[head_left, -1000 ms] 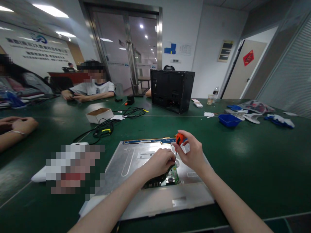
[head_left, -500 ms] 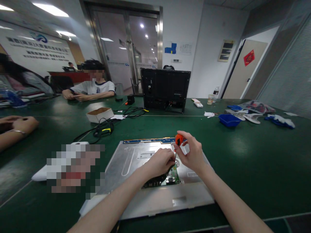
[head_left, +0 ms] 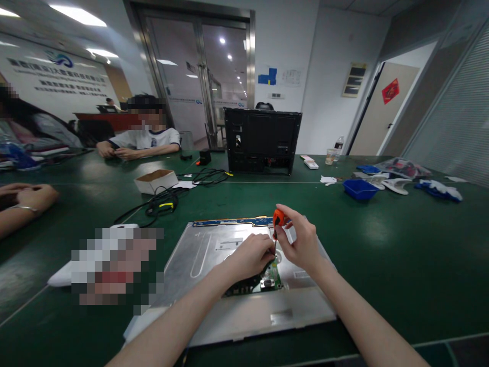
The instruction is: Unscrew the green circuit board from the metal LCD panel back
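A flat silver metal panel (head_left: 214,300) lies on the green table before me, with a small green circuit board (head_left: 267,279) on it. My right hand (head_left: 301,242) is closed round an orange-handled screwdriver (head_left: 278,218), held upright with its thin shaft pointing down at the board. My left hand (head_left: 250,255) rests curled on the board beside the screwdriver tip; its fingertips are hidden, so what they pinch I cannot make out.
A black computer case (head_left: 262,140) stands at the far middle of the table. Black cables (head_left: 164,201) and a small cardboard box (head_left: 156,181) lie to the left, a blue tray (head_left: 359,188) to the right. A seated person (head_left: 145,137) and another person's hands (head_left: 26,196) are on the left.
The black computer case at the back has been turned and shifted left. My right hand has tilted the screwdriver handle slightly left; my left hand stays on the board.
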Motion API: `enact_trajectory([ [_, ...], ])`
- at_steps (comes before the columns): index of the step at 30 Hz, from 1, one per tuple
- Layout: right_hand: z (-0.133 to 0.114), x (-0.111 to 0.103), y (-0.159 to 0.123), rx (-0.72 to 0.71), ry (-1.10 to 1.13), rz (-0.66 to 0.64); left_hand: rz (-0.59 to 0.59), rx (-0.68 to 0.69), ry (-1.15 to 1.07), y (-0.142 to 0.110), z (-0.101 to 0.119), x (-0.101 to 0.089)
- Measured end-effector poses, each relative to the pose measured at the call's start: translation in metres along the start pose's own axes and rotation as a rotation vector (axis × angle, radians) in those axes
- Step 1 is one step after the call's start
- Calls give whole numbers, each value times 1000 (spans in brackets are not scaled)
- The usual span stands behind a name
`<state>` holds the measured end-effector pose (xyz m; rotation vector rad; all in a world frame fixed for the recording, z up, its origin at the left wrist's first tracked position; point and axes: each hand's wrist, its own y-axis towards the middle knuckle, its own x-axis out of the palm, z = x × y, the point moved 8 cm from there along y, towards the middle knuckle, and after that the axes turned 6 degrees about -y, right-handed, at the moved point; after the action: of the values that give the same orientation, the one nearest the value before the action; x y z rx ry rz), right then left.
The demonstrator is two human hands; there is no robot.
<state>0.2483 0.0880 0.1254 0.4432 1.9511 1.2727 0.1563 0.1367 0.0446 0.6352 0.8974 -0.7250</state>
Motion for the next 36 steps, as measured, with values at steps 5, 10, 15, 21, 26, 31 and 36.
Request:
enact_trajectory([
  [5, 2, 1, 0, 0, -15, 19, 4, -5, -6, 0, -1, 1],
  [10, -3, -1, 2, -45, -44, 25, 5, -13, -12, 2, -3, 3],
  [15, -4, -3, 3, -62, -27, 42, 2, -13, -13, 2, -3, 3],
  [21, -3, -2, 2, -59, -29, 38, 3, -19, -7, 1, -2, 1],
  [26, -2, -1, 1, -40, -41, 26, -8, -19, -5, 1, -2, 2],
  [31, 1, 1, 0, -2, -52, 23, -12, -25, -3, 1, -1, 2],
  [36, 7, 3, -2, 34, -43, 25, -18, -30, 3, 1, 1, 0],
])
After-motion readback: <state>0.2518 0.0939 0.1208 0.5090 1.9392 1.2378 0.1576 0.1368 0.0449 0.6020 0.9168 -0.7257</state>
